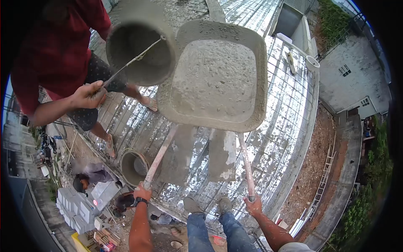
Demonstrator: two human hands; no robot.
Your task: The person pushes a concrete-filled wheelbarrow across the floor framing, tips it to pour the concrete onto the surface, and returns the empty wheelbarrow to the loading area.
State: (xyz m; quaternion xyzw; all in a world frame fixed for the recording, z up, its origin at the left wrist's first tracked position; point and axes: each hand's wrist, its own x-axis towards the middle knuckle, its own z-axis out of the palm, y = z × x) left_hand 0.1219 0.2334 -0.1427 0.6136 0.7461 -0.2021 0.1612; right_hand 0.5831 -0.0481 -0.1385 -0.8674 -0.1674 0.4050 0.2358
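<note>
A wheelbarrow (168,103) stands in front of me, its grey tray holding wet concrete (216,77). My left hand (142,192) is wrapped round the end of its left handle (161,155). On the right handle (245,164), my right hand (253,206) is closed in the same way. At the tray's left side, a co-worker in a red shirt (50,54) tilts a concrete-coated bucket (140,77) by its wire handle (134,60). The bucket's mouth faces me, and its inside looks dark.
A second bucket (135,167) stands left of the left handle. Steel mesh covers the slab, with boards (222,155) under the wheelbarrow. The slab's edge (308,122) drops off at right, where a ladder (323,180) lies below. Several people and stacked blocks (75,208) are below left.
</note>
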